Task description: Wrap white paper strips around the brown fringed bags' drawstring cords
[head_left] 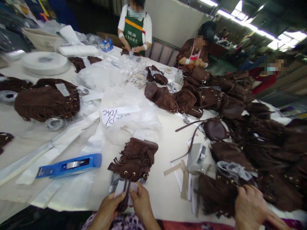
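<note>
A brown suede fringed bag (135,158) lies on the white table (165,191) just in front of me. Its thin brown strap (125,191) runs down toward my hands over a white paper piece (120,187) at the bag's near end. My left hand (107,209) pinches the strap together with the paper. My right hand (142,203) holds the paper's right side, thumb pressed on it. Both hands sit at the table's near edge, almost touching each other.
A blue flat tool (69,166) lies to the left, clear plastic bags (129,118) behind. Another fringed bag (45,102) sits far left, a big pile of brown bags (240,105) right. A co-worker's hand (251,207) rests on that pile. Cardboard strips (184,180) lie nearby. People work across the table.
</note>
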Tool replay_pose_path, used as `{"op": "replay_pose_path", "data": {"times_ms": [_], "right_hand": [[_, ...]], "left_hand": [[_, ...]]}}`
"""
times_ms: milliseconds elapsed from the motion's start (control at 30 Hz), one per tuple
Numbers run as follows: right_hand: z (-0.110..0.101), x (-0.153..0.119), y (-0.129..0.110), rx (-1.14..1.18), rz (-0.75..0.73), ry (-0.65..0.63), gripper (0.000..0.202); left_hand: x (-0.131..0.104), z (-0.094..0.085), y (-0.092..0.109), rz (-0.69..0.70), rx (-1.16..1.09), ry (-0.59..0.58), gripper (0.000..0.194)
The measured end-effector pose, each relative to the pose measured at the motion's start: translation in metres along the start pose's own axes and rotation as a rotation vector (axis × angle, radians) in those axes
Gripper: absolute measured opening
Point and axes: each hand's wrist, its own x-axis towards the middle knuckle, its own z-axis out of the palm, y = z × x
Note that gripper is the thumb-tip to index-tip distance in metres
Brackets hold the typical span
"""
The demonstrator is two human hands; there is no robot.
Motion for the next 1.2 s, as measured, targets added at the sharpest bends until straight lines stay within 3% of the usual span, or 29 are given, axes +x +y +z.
{"op": "replay_pose_path", "data": {"times_ms": [333, 500, 667, 900, 1200], "right_hand": [[-0.005, -0.004, -0.013, -0.059, -0.056, -0.064, 0.038], [-0.003, -0.008, -0.005, -0.151, -0.008, -0.075, 0.019], [0.001, -0.010, 0.003, -0.009, 0.025, -0.118, 0.016], [0.005, -0.012, 0.010, 0.218, 0.101, -0.099, 0.024], [0.010, -0.006, 0.023, 0.362, 0.074, -0.135, 0.029]], "left_hand": [[-0.002, -0.006, 0.004, -0.069, -0.029, -0.004, 0.051], [-0.002, -0.016, 0.002, -0.126, -0.088, -0.027, 0.046], [-0.003, -0.018, 0.002, -0.139, -0.114, -0.042, 0.042], [-0.007, -0.014, 0.004, -0.174, -0.106, 0.034, 0.042], [0.005, -0.018, -0.007, -0.177, -0.062, 0.082, 0.050]]}}
